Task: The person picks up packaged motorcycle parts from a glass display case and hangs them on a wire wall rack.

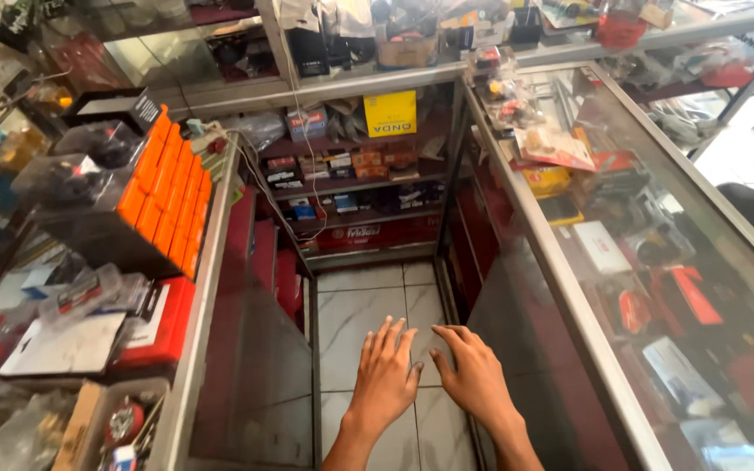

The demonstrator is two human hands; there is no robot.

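Standing between two glass counters, you hold both hands out low over the tile floor [368, 305], palms down. Your left hand [385, 375] has its fingers spread and straight; your right hand [475, 377] lies just beside it at 3 o'clock, fingers loosely apart too. Neither clasps anything, and they are close at the thumbs without clearly touching.

Nearest your right hand, at 2 o'clock, is the right counter [569, 301], its metal edge running up toward 12. The glass looks hard, slick and breakable, so any hold would be safer on the metal frame than the pane. The left counter [207, 288] sits well apart at 10 o'clock, bearing a stack of orange boxes [167, 187]. Straight ahead at 12, shelves [355, 179] carry small cartons, likely light and stiff, including a yellow box [389, 113].
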